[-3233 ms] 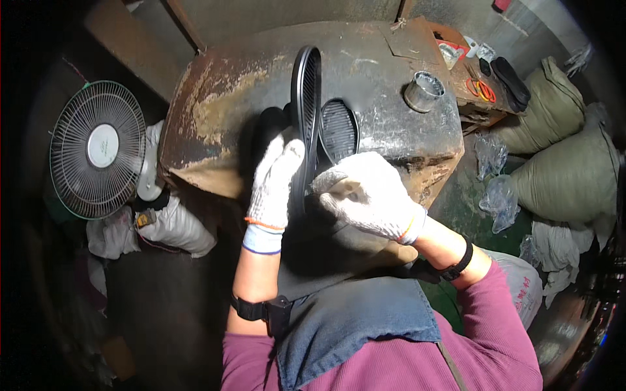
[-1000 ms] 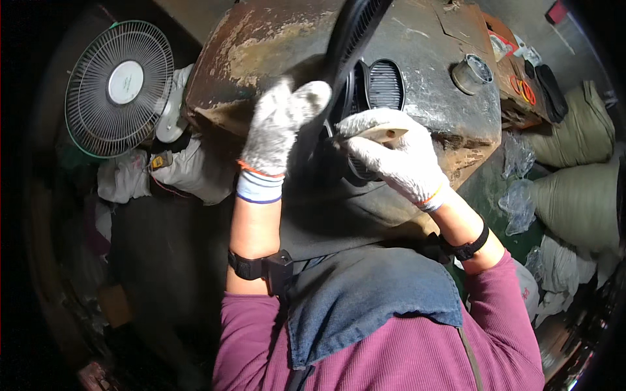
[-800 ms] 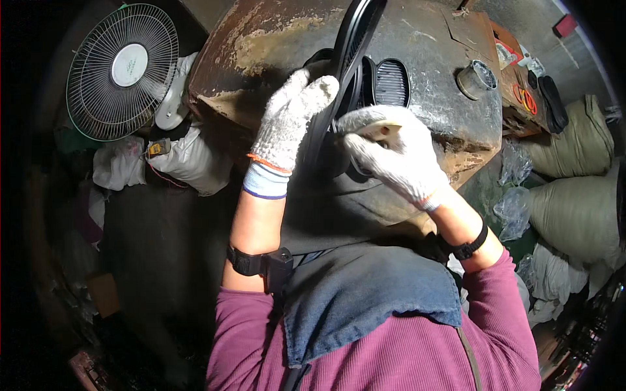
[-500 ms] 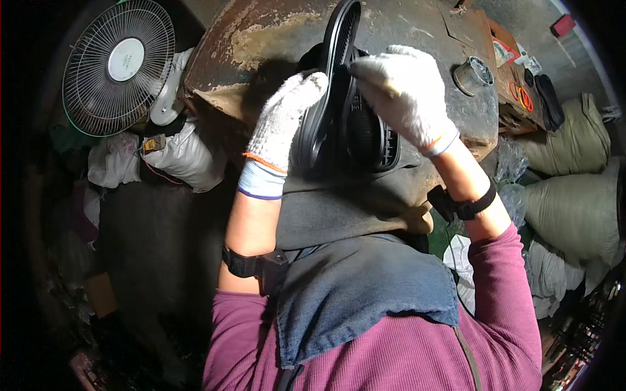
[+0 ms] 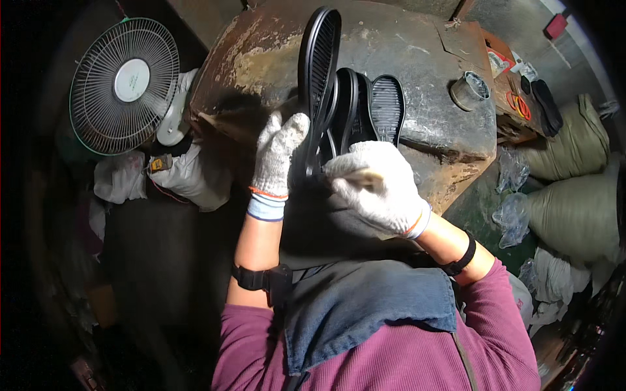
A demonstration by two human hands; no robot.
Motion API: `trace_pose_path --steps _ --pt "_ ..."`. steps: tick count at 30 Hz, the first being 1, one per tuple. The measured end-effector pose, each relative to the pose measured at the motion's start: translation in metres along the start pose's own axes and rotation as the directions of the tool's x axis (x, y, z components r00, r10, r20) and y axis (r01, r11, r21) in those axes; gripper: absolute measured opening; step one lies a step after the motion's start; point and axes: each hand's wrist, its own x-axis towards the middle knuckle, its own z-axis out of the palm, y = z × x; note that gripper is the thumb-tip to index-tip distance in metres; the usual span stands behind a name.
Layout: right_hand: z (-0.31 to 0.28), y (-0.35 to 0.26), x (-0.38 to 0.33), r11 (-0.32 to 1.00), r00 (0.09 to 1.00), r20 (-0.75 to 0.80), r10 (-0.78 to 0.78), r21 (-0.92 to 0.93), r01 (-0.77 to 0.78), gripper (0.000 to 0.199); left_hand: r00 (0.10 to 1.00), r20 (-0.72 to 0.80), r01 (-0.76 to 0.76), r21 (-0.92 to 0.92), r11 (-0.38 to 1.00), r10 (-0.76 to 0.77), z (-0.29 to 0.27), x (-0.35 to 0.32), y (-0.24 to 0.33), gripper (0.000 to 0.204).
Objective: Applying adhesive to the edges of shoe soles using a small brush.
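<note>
My left hand (image 5: 277,159), in a white knit glove, grips the lower left edge of a black shoe sole (image 5: 318,72). The sole stands steeply tilted, its ribbed inner side facing right. My right hand (image 5: 385,192), gloved alike, is closed round a slim tool with a pale handle (image 5: 372,174). Its dark end lies by the lower part of the held sole; the tool's kind is mostly hidden by the fingers. Just beyond the right hand, more black soles (image 5: 388,104) lean side by side on the worn work surface (image 5: 424,62).
A metal can (image 5: 469,91) stands at the work surface's right. Past it are orange-handled scissors (image 5: 518,104) and dark soles (image 5: 546,107) on a side shelf. Stuffed greenish sacks (image 5: 574,205) fill the right; a fan (image 5: 130,81) and white bags (image 5: 189,176) stand left.
My right hand has come down along the held sole, from near its upper part to its lower end. My left hand has lowered slightly, and the soles behind show more.
</note>
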Motion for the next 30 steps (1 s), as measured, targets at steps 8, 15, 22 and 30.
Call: trace_pose_path --steps 8,15,22,30 --pt "-0.049 0.042 0.043 0.944 0.906 -0.272 0.324 0.162 -0.288 0.024 0.935 0.064 0.327 -0.543 0.773 -0.350 0.009 -0.001 0.051 0.032" --pt "-0.046 0.058 0.074 0.906 0.892 -0.427 0.152 -0.301 -0.299 0.034 0.911 0.209 -0.399 0.662 0.634 0.355 -0.012 -0.044 0.043 0.016" --pt "-0.052 0.067 0.070 0.947 0.909 -0.288 0.302 0.197 -0.252 0.027 0.880 0.187 0.376 -0.837 0.397 -0.437 -0.034 -0.129 0.032 0.039" --pt "-0.075 0.066 0.099 0.883 0.992 -0.001 -0.126 -0.456 0.112 0.045 0.301 -0.884 -0.887 -0.397 0.236 -0.357 -0.245 -0.396 0.103 0.086"
